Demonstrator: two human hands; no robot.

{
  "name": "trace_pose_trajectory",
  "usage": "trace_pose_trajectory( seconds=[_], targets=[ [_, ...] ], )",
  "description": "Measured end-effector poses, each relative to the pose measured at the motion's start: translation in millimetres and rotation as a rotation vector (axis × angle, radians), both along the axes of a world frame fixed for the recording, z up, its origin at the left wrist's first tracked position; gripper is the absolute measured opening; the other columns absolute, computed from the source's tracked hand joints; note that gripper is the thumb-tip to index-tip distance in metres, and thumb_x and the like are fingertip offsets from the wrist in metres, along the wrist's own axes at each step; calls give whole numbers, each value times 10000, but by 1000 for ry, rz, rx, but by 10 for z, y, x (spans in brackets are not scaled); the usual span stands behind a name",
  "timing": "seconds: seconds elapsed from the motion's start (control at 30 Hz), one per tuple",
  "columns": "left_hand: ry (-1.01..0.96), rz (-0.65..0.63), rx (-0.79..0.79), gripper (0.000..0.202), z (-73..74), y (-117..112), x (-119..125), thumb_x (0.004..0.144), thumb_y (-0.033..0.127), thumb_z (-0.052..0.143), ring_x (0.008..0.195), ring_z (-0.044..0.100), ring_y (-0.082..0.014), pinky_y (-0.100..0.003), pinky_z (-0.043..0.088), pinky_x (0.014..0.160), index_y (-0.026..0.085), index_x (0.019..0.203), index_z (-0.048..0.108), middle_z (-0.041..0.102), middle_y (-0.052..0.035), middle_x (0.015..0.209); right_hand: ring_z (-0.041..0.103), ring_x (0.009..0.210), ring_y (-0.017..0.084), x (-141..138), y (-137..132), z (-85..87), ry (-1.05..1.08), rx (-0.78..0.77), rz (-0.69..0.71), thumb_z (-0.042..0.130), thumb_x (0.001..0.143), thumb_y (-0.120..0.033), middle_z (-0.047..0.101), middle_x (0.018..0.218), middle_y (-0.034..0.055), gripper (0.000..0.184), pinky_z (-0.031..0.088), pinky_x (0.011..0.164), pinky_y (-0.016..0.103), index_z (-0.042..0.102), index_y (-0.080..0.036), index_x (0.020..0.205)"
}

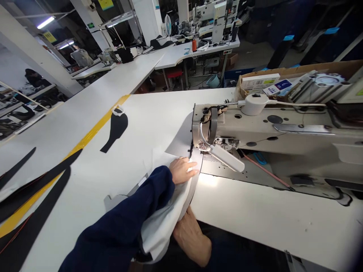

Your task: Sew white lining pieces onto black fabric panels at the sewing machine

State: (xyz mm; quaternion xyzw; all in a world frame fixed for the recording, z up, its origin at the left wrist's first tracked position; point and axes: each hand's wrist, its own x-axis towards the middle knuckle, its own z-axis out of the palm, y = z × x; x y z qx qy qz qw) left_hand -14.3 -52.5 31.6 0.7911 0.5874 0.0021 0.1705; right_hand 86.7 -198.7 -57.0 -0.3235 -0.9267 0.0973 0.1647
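My left hand [183,170], in a dark blue sleeve, lies flat with fingers stretched out on a piece of white-grey fabric [170,215], pressing it down just in front of the needle area of an industrial sewing machine [272,128]. My right hand [191,234] is below the table's front edge, under the hanging part of the same fabric; its fingers are hidden by the cloth. The fabric runs from the table's edge up under the machine head, where a small lamp [227,158] lights the plate.
A black cut piece [116,128] lies on the white table [255,215], with long black strips [36,181] at the left near a yellow line. A cardboard box [283,75] with packets stands behind the machine. Other sewing stations stand at the back.
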Motion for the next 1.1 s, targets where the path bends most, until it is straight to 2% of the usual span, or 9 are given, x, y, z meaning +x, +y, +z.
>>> trace_pose_trajectory(
  seconds=[0.07,0.17,0.53,0.63,0.73,0.8,0.87,0.97,1.1],
  targets=[
    [24,-72,-46,489,108,-97,-93,794,553,497,992,517,-261,-355,424,859,320,1221,558,562,-70,1008,495,1101,288,3,-37,51,25,0,30,480,846,-123,606,1120,141,314,315,1001,526,582,-135,1143],
    [12,-103,-164,561,163,-200,-163,812,481,488,911,538,-221,-315,434,820,307,1341,423,537,-52,963,492,1092,294,47,-72,139,44,36,54,460,869,-136,602,1119,146,305,307,985,536,585,-133,1147],
    [-118,-67,-98,441,-128,-26,21,782,292,516,774,549,-166,-261,443,785,232,1214,583,565,-24,820,451,1146,323,141,-67,180,23,136,-53,459,881,-181,562,1164,179,335,329,962,544,541,-81,1191],
    [-119,-23,-85,429,-51,41,14,786,273,504,863,552,-177,-278,439,857,233,1205,587,568,-41,915,447,1143,333,170,-15,164,57,190,-78,479,868,-178,569,1144,171,334,306,987,554,543,-74,1179],
    [-59,-42,36,454,156,-93,-5,745,325,568,1131,443,-261,-381,370,992,266,1195,586,471,-76,1219,445,1137,333,222,11,175,105,186,-96,475,862,-152,581,1109,156,304,268,1020,560,558,-87,1147],
    [-26,-96,78,509,296,-328,-24,707,341,597,1219,364,-299,-418,335,1029,284,1212,567,393,-73,1324,448,1129,324,276,-13,210,136,101,-63,464,856,-139,582,1092,164,305,262,1032,546,546,-72,1142],
    [-30,-130,-1,520,361,-611,-94,756,318,506,1154,451,-263,-381,388,991,297,1275,509,486,-73,1232,442,1140,309,325,-74,261,219,-90,2,497,824,-155,561,1127,171,379,296,1028,498,494,-63,1191],
    [-88,-83,-154,558,273,-877,-327,816,303,331,1050,561,-230,-363,461,913,380,1367,377,599,-11,1141,462,1159,238,323,-186,323,492,-527,48,565,757,-130,526,1219,136,619,392,972,356,315,-123,1323],
    [-282,-139,-59,602,-8,-725,-631,746,397,383,1143,523,-224,-402,486,872,703,1234,211,416,351,1280,618,892,79,204,-233,318,690,-726,-96,473,839,-30,646,1057,50,709,474,749,170,6,-164,1356]
  ],
)
